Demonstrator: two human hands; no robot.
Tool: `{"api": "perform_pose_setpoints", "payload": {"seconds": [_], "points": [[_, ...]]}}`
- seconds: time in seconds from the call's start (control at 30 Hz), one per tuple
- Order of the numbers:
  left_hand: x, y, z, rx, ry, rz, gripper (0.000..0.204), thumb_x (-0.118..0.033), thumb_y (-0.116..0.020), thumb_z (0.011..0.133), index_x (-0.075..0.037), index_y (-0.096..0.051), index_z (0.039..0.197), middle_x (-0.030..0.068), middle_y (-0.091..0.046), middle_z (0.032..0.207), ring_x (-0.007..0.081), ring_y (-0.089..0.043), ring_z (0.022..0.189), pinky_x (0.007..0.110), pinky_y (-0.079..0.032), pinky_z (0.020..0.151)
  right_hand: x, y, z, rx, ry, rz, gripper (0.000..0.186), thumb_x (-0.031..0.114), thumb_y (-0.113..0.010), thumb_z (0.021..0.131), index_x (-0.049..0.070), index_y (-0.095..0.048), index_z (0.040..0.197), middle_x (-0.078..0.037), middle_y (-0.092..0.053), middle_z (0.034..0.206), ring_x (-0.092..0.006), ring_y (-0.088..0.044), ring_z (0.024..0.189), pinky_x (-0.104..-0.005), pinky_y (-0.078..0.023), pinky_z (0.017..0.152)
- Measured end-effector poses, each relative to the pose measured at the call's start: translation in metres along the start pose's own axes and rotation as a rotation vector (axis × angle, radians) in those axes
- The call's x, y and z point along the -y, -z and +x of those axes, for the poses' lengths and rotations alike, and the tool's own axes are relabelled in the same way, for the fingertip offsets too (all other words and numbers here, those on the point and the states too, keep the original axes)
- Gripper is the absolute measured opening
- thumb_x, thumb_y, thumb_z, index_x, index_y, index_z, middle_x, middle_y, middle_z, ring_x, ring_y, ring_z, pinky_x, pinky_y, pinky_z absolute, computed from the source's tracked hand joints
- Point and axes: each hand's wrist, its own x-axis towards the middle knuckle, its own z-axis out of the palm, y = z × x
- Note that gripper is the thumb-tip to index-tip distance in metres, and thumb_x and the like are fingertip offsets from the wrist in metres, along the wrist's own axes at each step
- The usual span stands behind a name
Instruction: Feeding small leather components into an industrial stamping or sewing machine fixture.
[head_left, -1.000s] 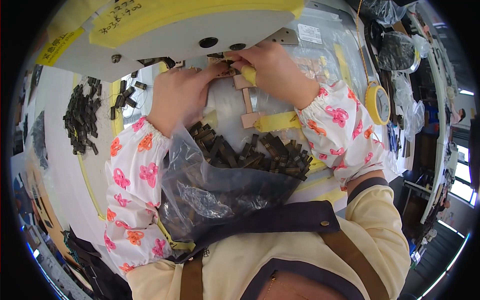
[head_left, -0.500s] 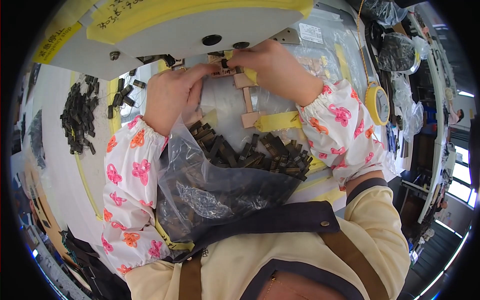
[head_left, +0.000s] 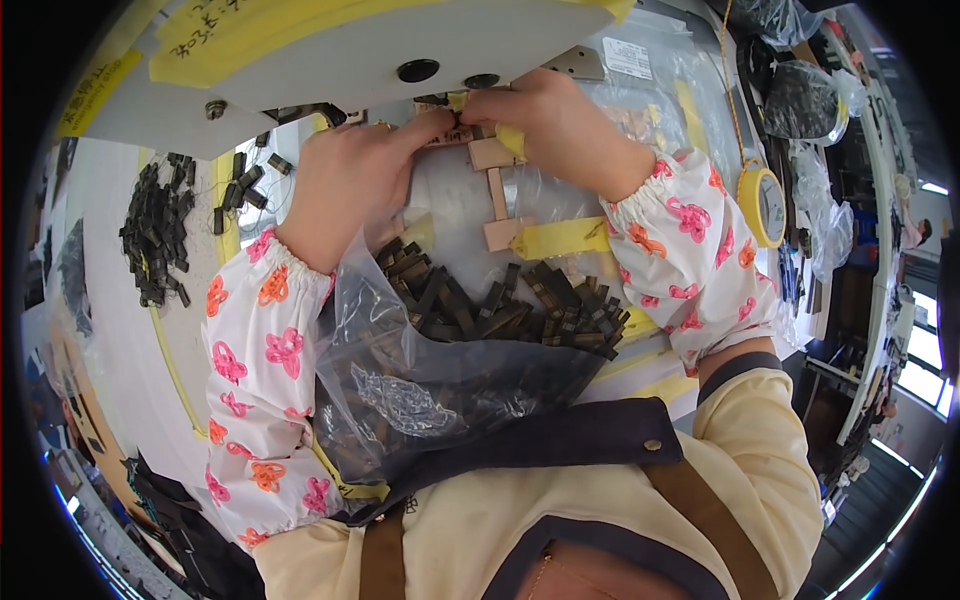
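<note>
My left hand (head_left: 355, 175) reaches under the machine housing (head_left: 350, 65), index finger stretched to a small marked tan block (head_left: 445, 137), other fingers curled underneath. My right hand (head_left: 550, 125), with yellow wrapping at its fingers, bends closed over the same block, by a small dark piece (head_left: 455, 119); what either grips is mostly hidden. Tan plates (head_left: 497, 232) and yellow tape (head_left: 560, 236) lie just below. An open plastic bag (head_left: 430, 390) of many black parts (head_left: 515, 305) rests between my forearms.
Several black wired parts (head_left: 155, 225) lie piled at the left, more (head_left: 240, 190) beside them. A yellow tape roll (head_left: 765, 205) sits right of my right forearm. Bagged items (head_left: 795, 100) are at the upper right. A distant person (head_left: 910, 230) is at the far right edge.
Both hands have shifted slightly upward, my right one also a little rightward. My left index finger has moved closer in over the block, covering more of it than half a second ago.
</note>
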Motion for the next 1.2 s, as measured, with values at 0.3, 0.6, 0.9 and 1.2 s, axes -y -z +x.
{"api": "perform_pose_setpoints", "payload": {"seconds": [0.3, 0.6, 0.9, 1.2], "points": [[0.004, 0.002, -0.006, -0.051, 0.122, -0.160, 0.018, -0.008, -0.053, 0.081, -0.017, -0.060, 0.095, 0.0080, -0.054, 0.053, 0.0266, -0.057, 0.052, 0.038, -0.043, 0.046, -0.001, 0.000, -0.003, -0.039, 0.049, 0.002, 0.032, -0.011, -0.058, 0.066, 0.003, -0.066, 0.094, -0.017, -0.063, 0.093, -0.0332, -0.060, 0.088, -0.0366, -0.049, 0.075], [0.007, 0.001, -0.008, -0.088, -0.024, -0.034, 0.031, -0.009, -0.058, 0.072, -0.019, -0.061, 0.101, 0.0067, -0.055, 0.057, 0.0251, -0.056, 0.051, 0.034, -0.044, 0.047, 0.007, -0.006, -0.003, -0.087, 0.091, -0.204, 0.015, 0.002, -0.059, 0.064, 0.005, -0.064, 0.077, -0.009, -0.062, 0.085, -0.0262, -0.059, 0.086, -0.0348, -0.051, 0.072], [-0.007, 0.012, -0.001, 0.118, -0.028, 0.118, 0.051, -0.008, -0.062, 0.064, -0.020, -0.059, 0.113, 0.0058, -0.053, 0.058, 0.0267, -0.055, 0.055, 0.037, -0.044, 0.055, 0.013, -0.005, -0.003, -0.107, 0.078, -0.235, 0.013, 0.004, -0.059, 0.065, 0.004, -0.065, 0.077, -0.010, -0.062, 0.084, -0.0257, -0.059, 0.088, -0.0341, -0.051, 0.072], [0.011, 0.002, -0.009, -0.077, 0.002, -0.115, 0.038, -0.002, -0.056, 0.068, -0.021, -0.063, 0.100, 0.0031, -0.056, 0.060, 0.0209, -0.057, 0.053, 0.032, -0.045, 0.051, 0.009, -0.007, -0.005, -0.149, 0.088, -0.148, 0.015, 0.001, -0.058, 0.064, 0.003, -0.065, 0.077, -0.011, -0.062, 0.085, -0.0262, -0.059, 0.087, -0.0345, -0.051, 0.072]]}}
